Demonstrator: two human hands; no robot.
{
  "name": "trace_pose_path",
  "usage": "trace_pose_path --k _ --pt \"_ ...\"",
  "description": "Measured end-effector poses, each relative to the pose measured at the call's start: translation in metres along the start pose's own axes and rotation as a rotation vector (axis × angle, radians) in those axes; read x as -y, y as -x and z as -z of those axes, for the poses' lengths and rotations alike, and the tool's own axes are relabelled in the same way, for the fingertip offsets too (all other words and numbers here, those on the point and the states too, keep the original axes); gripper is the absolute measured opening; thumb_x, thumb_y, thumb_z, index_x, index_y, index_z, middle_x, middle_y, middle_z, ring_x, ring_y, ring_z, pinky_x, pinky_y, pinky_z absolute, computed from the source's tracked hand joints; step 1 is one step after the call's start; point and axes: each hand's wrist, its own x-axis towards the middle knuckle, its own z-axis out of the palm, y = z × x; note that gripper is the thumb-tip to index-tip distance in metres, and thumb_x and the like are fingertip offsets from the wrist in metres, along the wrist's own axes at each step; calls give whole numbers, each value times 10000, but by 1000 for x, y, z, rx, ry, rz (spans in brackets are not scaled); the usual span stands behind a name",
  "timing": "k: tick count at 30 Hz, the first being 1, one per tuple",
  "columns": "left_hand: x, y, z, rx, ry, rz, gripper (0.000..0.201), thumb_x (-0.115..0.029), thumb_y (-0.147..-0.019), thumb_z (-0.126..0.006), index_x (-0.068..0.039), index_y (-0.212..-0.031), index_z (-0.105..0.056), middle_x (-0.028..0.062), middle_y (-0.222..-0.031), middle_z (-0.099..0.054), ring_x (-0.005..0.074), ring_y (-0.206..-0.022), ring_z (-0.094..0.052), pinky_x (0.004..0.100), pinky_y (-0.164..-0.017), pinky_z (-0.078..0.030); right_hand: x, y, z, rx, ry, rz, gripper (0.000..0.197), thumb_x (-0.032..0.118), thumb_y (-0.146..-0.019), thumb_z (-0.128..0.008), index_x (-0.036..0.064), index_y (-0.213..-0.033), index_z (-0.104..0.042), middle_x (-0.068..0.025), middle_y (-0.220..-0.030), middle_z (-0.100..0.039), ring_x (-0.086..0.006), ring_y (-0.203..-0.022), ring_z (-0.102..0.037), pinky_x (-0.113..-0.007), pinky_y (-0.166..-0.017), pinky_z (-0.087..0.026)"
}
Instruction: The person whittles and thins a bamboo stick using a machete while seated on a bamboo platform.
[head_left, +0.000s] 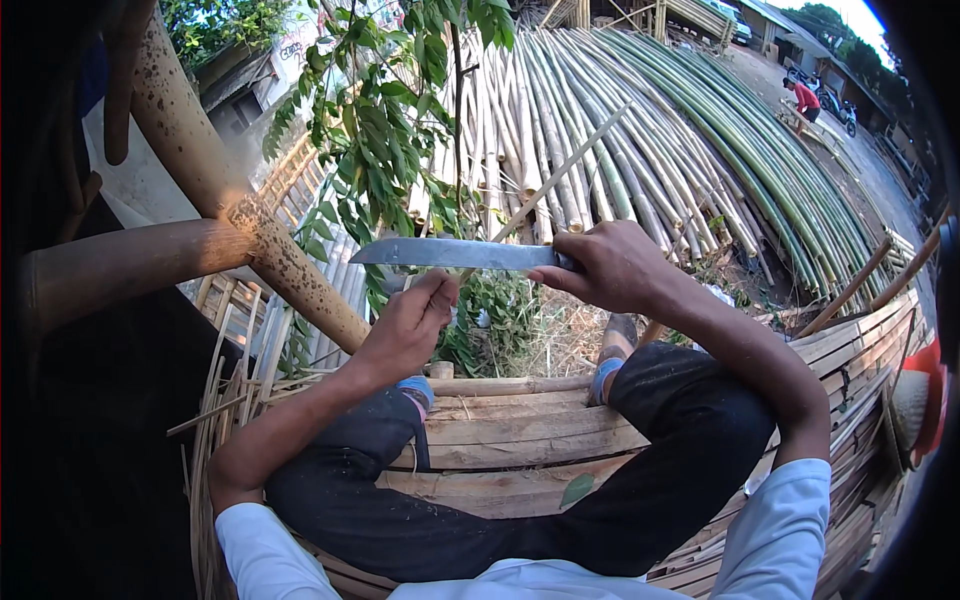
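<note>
The right hand is gripping a long knife at frame centre, blade lying level and pointing left. The left hand is pinching a thin bamboo strip just below the blade — the strip is running up-right across it.

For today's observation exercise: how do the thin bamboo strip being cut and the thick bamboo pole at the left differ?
The bamboo strip is slim, pale and clean; the bamboo pole is thick, round, brown and speckled. The strip is held by the left hand against the knife gripped in the right hand; no hand touches the pole. Both are bamboo and slant across the view.
</note>
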Motion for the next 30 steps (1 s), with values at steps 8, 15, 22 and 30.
trace_pose_path --k 8,15,22,30 --pt "-16 0 -8 77 262 103 257 -276 -1013 -382 -72 -883 -468 -47 -657 -344 48 -515 -302 228 -449 -259 20 -9 -3 -15 -48 67 585 606 -878 -463 72 -706 -630 -98 -461 -521 -277 -415 -557 -414 -460 -455" --pt "-15 3 -11 -22 226 180 196 -157 -977 -437 4 -907 -524 25 -657 -450 113 -596 -417 304 -551 -362 30 -17 -11 -35 -102 158 576 599 -875 -476 70 -682 -600 -80 -427 -487 -264 -374 -520 -399 -429 -430" --pt "-12 0 -19 -81 178 41 229 -164 -993 -419 -64 -795 -475 -53 -609 -336 38 -516 -279 240 -444 -237 17 -16 -17 -68 3 135 655 676 -857 -420 78 -675 -614 -67 -407 -470 -228 -346 -507 -383 -396 -422" --pt "-13 -2 -17 -74 235 56 257 -229 -1001 -424 -69 -807 -478 -64 -603 -317 26 -507 -268 228 -430 -217 7 -14 -15 -113 60 143 570 617 -848 -515 83 -654 -559 -48 -398 -450 -229 -336 -492 -385 -393 -405"
